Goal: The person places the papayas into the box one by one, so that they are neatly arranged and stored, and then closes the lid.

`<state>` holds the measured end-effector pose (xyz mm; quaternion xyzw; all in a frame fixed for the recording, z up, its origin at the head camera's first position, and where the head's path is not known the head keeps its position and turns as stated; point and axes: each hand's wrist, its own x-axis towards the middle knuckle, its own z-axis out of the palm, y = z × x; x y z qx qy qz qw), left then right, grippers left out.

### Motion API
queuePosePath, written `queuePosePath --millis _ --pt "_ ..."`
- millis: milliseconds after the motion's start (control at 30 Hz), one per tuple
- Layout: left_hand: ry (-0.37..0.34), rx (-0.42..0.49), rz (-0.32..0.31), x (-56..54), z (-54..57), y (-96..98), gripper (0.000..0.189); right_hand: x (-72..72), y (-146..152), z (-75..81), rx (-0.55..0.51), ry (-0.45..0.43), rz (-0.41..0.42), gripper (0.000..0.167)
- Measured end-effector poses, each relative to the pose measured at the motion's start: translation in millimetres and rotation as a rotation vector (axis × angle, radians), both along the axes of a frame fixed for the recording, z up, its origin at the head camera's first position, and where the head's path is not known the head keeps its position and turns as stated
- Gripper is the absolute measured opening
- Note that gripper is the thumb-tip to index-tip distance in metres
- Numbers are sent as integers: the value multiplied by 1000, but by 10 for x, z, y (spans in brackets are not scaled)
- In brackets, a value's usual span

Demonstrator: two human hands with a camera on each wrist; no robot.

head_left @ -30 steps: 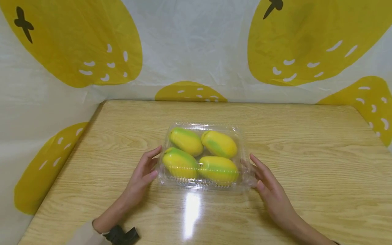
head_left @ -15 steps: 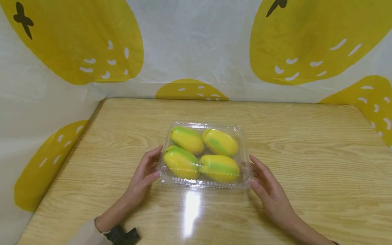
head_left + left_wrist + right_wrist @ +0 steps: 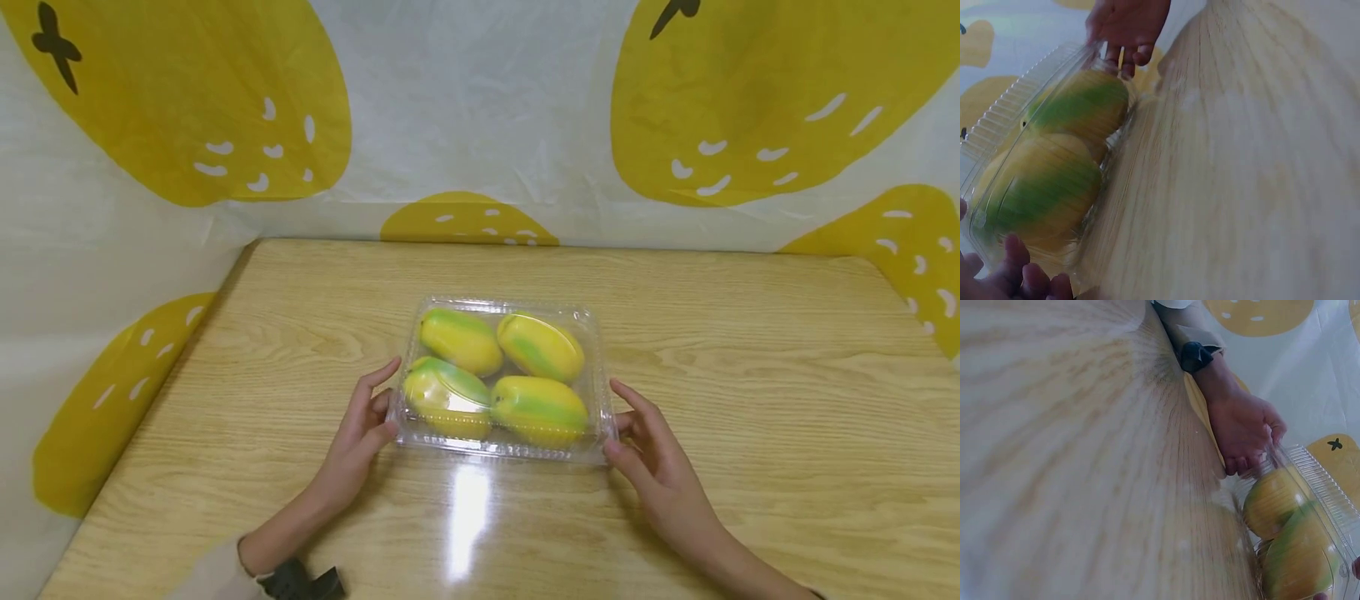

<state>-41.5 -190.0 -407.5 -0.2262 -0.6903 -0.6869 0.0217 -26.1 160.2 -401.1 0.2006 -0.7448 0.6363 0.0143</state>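
A clear plastic clamshell box [image 3: 502, 455] sits on the table with its lid down, and several yellow-green mangoes [image 3: 538, 410] lie inside. My left hand [image 3: 352, 450] holds its left end, thumb on the near left corner. At the opposite end my right hand [image 3: 663, 479] grips the near right corner, thumb on the rim. The left wrist view has the right hand [image 3: 1129, 28] at the far end of the box, with left fingertips [image 3: 1016, 250] beside the near end. In the right wrist view the left hand [image 3: 1241, 428] pinches the ribbed rim. Fingers under the box are partly hidden.
The wood-grain table [image 3: 750, 350] reaches back to a white cloth [image 3: 480, 100] printed with large yellow fruit, which also hangs along the left side. A black strap [image 3: 296, 579] circles the left wrist. Light glares off the tabletop in front of the box.
Both thumbs have moved inward onto the box's near corners, the right one most clearly. The box has shifted very slightly, and a bright reflection now shows over the near left mango.
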Motion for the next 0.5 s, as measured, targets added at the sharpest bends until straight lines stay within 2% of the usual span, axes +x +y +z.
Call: queuePosePath --millis 100,167,233,367,500 --pt "-61 -15 3 15 15 -3 63 -14 -4 -14 -62 1 46 61" --pt "-76 -37 19 24 16 1 64 -21 -6 -20 -103 -7 70 61" --pt "-82 -38 8 31 7 7 65 -24 -5 -24 -126 -14 80 60" --pt "-103 -15 -10 42 -4 30 64 -28 -3 -18 -161 -37 92 59" --pt "-128 22 7 63 6 63 64 -19 -8 -8 -159 -41 84 59"
